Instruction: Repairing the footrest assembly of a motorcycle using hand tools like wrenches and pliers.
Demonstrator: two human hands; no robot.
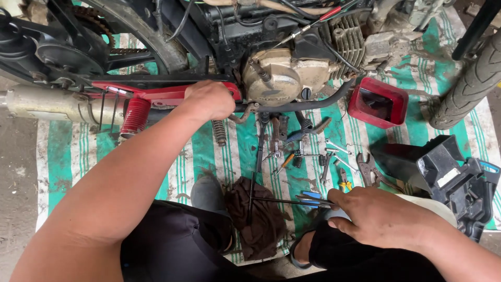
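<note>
The red frame bar (156, 94) runs along the underside of the motorcycle, just ahead of the red coil spring (134, 116) and above the silver exhaust pipe (52, 103), and it looks like rigid painted steel bolted to a heavy machine: it should not flex or give, and its greasy, dusty surface may be slippery, so the flat end near the engine is the sensible place to grip it. The left hand (210, 99) is closed over exactly that end, knuckles up, its arm stretched forward and nearly straight from the shoulder. Beside it sits the tan engine casing (279, 78), grimy and solid. The right hand (383, 216) rests low by the knee, fingers loosely curled around a slim tool with a blue handle (312, 196) that lies across the long T-shaped wrench (253, 193); the tool looks light, stiff and easy to lift by its handle. A brown rag (261, 219), scattered pliers and spanners (334, 162), and a red lamp housing (378, 102) lie on the green-striped mat (68, 156).
</note>
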